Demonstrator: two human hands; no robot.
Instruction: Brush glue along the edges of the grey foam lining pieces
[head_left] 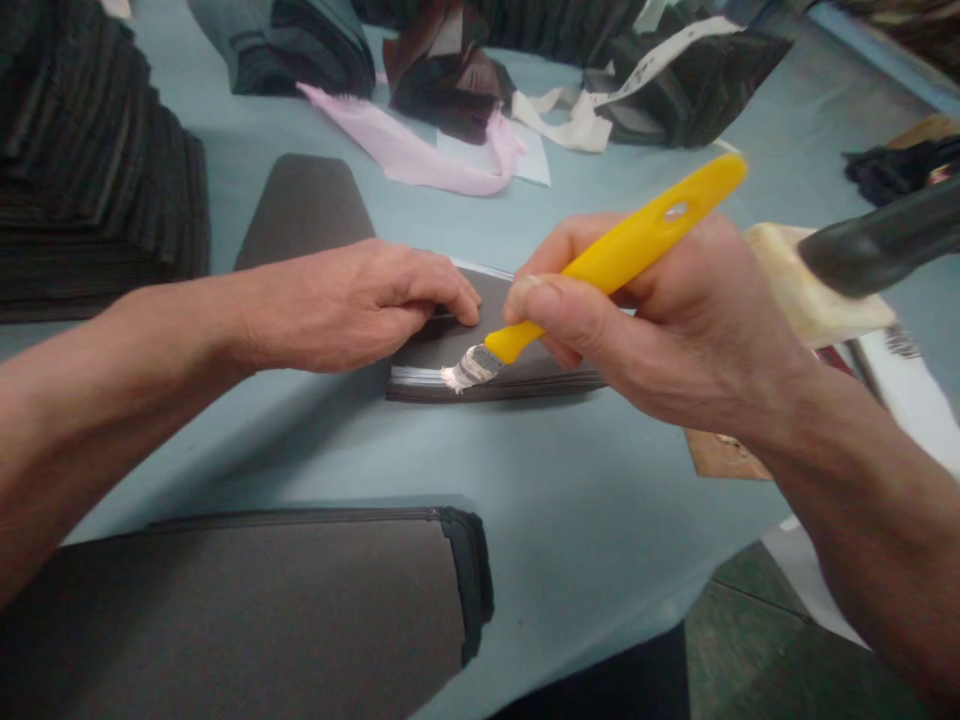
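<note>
My right hand (660, 320) grips a paint brush (622, 230) with a yellow handle, and its short bristles are coated in white paste. The bristle tip touches the near edge of a small stack of thin dark sheets (517, 375), where a white wet streak runs along the layered edges. With bent fingers pressed together, my left hand (367, 305) bears down on top of this stack, its fingertips just left of the brush. Some of those fingers are hidden. Behind the left wrist lies a dark tapered panel (307, 205).
A tall pile of dark pieces (97, 180) stands at the left. Larger dark panels (247, 610) lie in front. Pink cloth (420, 150) and dark bundles (675, 90) are behind. A cream block (817, 290) with a dark handle (885, 235) sits at the right, near the table edge.
</note>
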